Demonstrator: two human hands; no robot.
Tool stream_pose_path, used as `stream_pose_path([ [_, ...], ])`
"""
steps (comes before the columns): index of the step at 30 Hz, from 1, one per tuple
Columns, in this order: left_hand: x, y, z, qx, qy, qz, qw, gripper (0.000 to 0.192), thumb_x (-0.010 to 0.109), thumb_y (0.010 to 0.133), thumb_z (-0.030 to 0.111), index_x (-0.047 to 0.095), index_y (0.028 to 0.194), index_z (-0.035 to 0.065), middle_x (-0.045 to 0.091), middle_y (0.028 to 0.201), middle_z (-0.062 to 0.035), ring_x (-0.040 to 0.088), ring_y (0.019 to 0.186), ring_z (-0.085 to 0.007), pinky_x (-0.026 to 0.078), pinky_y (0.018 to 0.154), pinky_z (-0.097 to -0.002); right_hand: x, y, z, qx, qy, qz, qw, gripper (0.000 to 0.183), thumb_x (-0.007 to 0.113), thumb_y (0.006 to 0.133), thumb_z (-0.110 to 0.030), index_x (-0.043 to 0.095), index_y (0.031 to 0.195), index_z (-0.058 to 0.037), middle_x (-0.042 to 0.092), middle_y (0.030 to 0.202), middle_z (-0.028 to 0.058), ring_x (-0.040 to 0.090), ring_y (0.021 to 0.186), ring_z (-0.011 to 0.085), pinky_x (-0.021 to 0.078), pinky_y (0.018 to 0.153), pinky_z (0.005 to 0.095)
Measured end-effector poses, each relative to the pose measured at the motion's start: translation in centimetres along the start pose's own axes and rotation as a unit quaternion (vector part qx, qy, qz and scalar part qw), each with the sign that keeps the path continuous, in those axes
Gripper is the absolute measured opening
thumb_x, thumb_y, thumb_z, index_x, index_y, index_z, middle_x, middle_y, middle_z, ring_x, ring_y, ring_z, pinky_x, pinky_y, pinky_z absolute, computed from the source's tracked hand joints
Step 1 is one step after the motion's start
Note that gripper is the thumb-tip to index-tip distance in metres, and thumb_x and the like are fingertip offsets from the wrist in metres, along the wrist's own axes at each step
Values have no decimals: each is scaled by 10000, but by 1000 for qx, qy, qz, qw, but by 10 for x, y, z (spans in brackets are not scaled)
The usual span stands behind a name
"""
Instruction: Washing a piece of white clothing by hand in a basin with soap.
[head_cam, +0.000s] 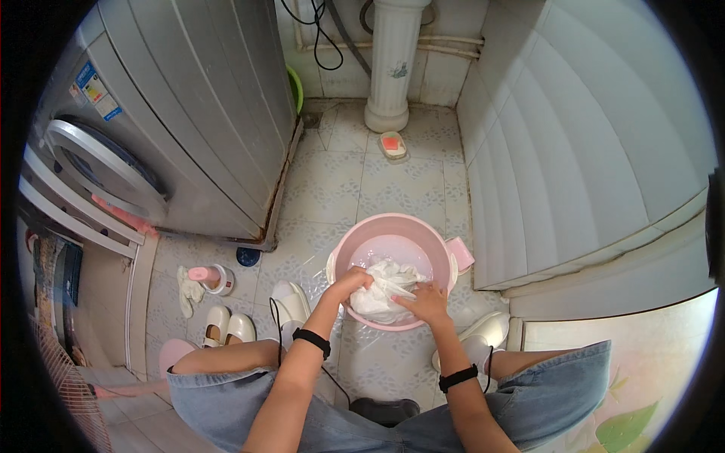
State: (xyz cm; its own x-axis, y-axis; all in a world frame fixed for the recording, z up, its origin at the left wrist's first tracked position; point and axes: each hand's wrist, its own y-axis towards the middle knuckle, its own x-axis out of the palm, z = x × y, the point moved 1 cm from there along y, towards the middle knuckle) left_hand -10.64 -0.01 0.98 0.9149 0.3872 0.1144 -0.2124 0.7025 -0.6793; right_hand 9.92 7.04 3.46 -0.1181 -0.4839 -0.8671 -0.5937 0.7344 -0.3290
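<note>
A bunched white cloth [380, 294] lies partly in the cloudy water [391, 249] of a round pink basin [345, 240] on the floor before me. My left hand [351, 283] is closed on the cloth's left side. On the opposite side, my right hand [426, 303] grips a fold of the same cloth, its thumb reaching towards the middle. Both hands are above the near half of the basin. The cloth's underside is hidden.
A pink object [460, 255] sits against the basin's right side. Beyond it a soap dish [393, 146] stands by the white pedestal [391, 68]. A front-loading washing machine [209, 113] fills the left. White shoes [229, 328] and a white tub [222, 280] rest on the tiles.
</note>
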Motion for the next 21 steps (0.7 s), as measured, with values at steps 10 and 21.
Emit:
stream_pose_path([
  [10,51,-24,12,213,516,-123,820,267,546,609,109,641,844,27,609,775,-148,610,728,-263,473,638,-348,19,26,27,-104,115,119,981,321,639,632,-215,598,888,-26,558,1008,171,441,1056,332,348,921,398],
  [21,104,-36,-46,227,747,-57,622,212,563,718,162,654,863,36,578,982,-123,616,837,-237,488,663,-372,8,57,21,-92,286,133,945,549,647,710,-189,433,1197,-53,472,1165,200,451,1093,330,359,918,375],
])
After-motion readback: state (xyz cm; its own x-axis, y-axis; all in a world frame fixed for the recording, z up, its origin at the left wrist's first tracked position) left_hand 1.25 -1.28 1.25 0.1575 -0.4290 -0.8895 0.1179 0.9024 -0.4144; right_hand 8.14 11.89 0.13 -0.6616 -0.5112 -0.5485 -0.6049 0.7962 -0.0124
